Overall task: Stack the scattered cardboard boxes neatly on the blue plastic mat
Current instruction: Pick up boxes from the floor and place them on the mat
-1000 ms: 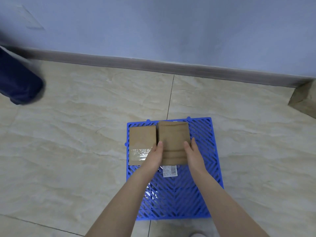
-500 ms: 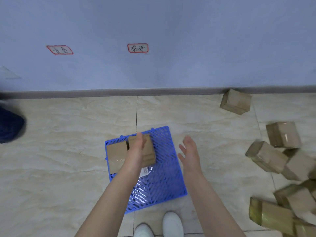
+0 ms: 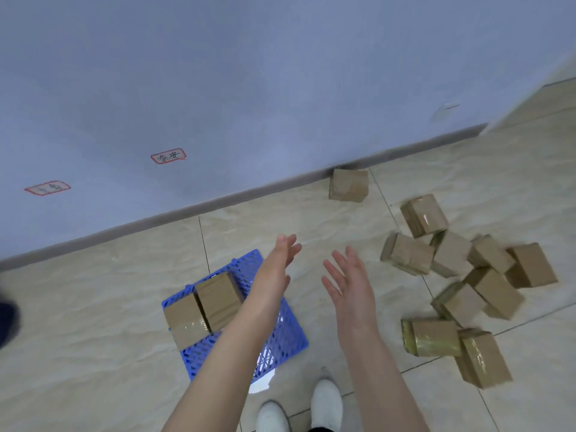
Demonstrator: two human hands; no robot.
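Both hands, left (image 3: 274,269) and right (image 3: 350,283), hover wide open and empty above the perforated blue plastic mat (image 3: 290,332), which carries two brown cardboard boxes (image 3: 204,307) side by side.

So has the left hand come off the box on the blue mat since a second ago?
Yes. The left hand has lifted off the cardboard box on the blue plastic mat and swung right, open and empty.

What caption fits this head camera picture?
Two boxes on the blue mat; empty hands head for scattered boxes.
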